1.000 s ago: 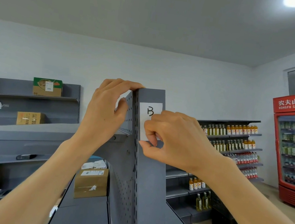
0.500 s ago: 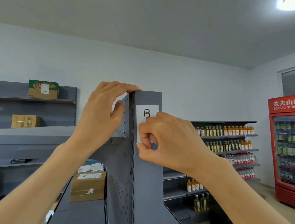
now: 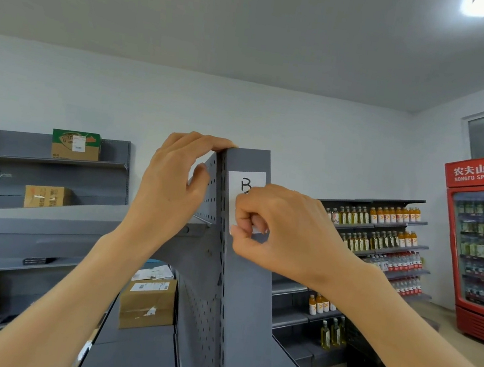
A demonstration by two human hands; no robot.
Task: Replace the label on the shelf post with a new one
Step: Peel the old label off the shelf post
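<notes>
A grey metal shelf post point(image 3: 245, 292) rises in the middle of the view. Near its top sticks a white label point(image 3: 245, 180) marked with a black letter B. My left hand point(image 3: 172, 186) grips the top left corner of the post, fingers curled over its upper edge. My right hand point(image 3: 284, 229) covers the label's lower half, and its thumb and fingertips pinch the label's bottom edge, which stands a little off the post. The lower part of the label is hidden behind my fingers.
A perforated grey back panel point(image 3: 211, 191) joins the post on the left, over shelves holding a cardboard box point(image 3: 147, 304). Wall shelves with boxes point(image 3: 46, 196) stand at left. Bottle racks point(image 3: 383, 231) and a red drinks fridge point(image 3: 481, 242) stand at right.
My right hand has slid down the label and closed its thumb and fingers on the bottom edge. The left hand keeps its grip on the post top.
</notes>
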